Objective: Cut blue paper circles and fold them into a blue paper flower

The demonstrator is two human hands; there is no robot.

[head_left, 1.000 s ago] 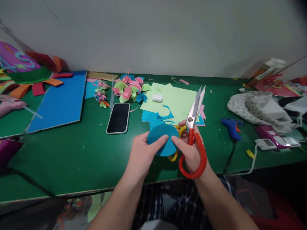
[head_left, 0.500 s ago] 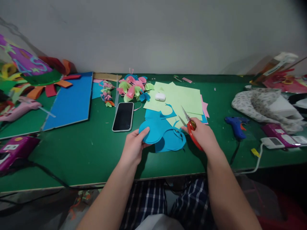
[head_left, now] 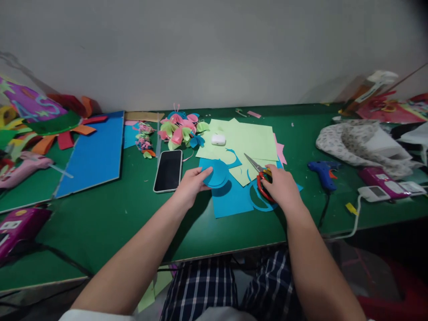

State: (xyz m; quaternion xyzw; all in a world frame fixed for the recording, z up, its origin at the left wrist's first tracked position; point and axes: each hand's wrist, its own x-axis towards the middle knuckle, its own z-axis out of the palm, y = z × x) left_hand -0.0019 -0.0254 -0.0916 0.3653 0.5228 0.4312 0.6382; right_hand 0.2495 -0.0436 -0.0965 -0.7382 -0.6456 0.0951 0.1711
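Left grip (head_left: 189, 185) pinching the blue disc (head_left: 217, 173) by its edge, the disc just rightward, its face presumably left uncovered on purpose. Right grip (head_left: 283, 185) pinching the scissors (head_left: 261, 170) by the handles, points aimed forward, likely for safety; a ring offcut (head_left: 265, 208) lies beneath.

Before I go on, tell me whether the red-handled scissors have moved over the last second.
Yes. Judged against the resting phone, the red-handled scissors have turned: their blade tips swung left, toward it, and their handles shifted forward.
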